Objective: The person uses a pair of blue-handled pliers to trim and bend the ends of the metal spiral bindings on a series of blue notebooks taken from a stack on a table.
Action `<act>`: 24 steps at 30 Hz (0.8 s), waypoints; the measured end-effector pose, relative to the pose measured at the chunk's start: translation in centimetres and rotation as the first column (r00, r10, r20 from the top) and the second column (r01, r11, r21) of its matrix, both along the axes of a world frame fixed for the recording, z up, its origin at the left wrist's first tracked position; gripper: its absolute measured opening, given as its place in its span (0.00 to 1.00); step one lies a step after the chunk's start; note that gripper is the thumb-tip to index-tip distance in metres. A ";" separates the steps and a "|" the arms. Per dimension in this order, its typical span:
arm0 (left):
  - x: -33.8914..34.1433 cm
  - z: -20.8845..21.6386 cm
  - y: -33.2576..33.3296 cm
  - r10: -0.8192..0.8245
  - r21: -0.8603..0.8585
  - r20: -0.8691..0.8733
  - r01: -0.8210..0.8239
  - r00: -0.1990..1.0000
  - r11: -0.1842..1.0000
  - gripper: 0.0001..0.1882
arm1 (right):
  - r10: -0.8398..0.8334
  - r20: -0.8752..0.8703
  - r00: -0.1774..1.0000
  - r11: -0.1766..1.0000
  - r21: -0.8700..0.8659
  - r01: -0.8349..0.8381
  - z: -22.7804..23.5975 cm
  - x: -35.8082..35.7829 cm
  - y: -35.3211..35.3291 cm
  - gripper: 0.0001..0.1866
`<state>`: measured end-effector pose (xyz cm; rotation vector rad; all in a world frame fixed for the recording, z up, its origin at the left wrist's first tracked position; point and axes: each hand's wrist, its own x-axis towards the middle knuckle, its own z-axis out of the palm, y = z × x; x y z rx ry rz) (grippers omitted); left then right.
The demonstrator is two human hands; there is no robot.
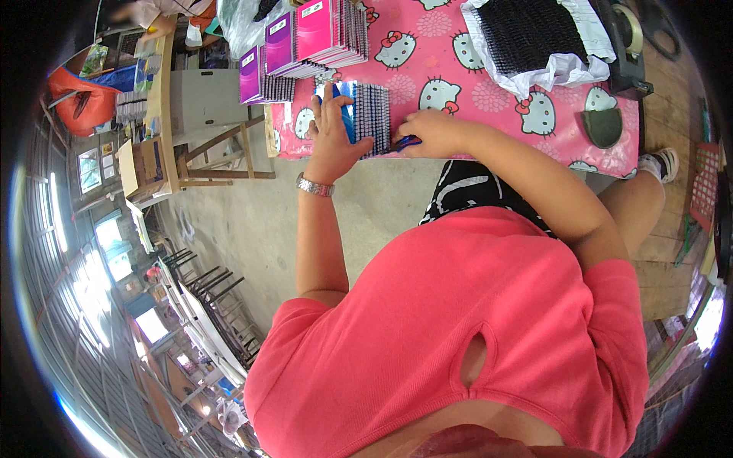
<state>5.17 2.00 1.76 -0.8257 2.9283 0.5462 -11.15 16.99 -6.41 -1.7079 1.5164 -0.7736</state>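
Observation:
A stack of spiral-bound notebooks [372,116] with blue covers lies near the front edge of the table, its bound edges lined up. My left hand [333,137] rests against the stack's left side, fingers spread over a blue cover and thumb near the bindings. At the stack's near right corner, my right hand [434,133] is closed around a small hand tool [408,143] with dark, blue-tinged handles. Fingers partly cover that tool, and its exact kind cannot be made out. Its tip is close to the notebook bindings.
Purple notebooks [280,47] and pink notebooks [316,30] stand stacked behind on the pink patterned tablecloth [489,122]. Black binding coils [527,37] lie on white paper. A tape dispenser [631,49] and a dark green rounded pad [602,128] are at the right.

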 end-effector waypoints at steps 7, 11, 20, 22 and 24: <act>0.0 -0.1 -0.2 -0.006 0.031 -0.019 0.006 1.000 0.999 0.52 | -0.030 -0.230 0.973 0.994 -0.110 0.005 -0.4 0.2 -0.2 0.23; -0.7 0.3 1.1 0.019 -0.046 -0.012 -0.020 1.000 0.999 0.52 | 0.014 -0.198 0.980 1.000 -0.022 -0.018 0.1 -0.3 -0.1 0.24; -1.5 -0.1 2.6 0.047 -0.230 0.109 -0.021 0.993 0.973 0.62 | -0.025 -0.210 0.977 0.991 -0.131 -0.002 -0.5 0.3 0.0 0.21; -1.5 -0.1 2.5 0.058 -0.223 0.106 -0.033 0.993 0.974 0.62 | -0.008 -0.193 0.981 0.996 -0.083 -0.008 -0.3 0.4 -0.9 0.21; -1.6 -0.2 2.6 0.060 -0.213 0.100 -0.038 0.993 0.976 0.62 | 0.091 0.097 0.991 0.956 0.272 -0.115 -0.5 0.1 -2.2 0.19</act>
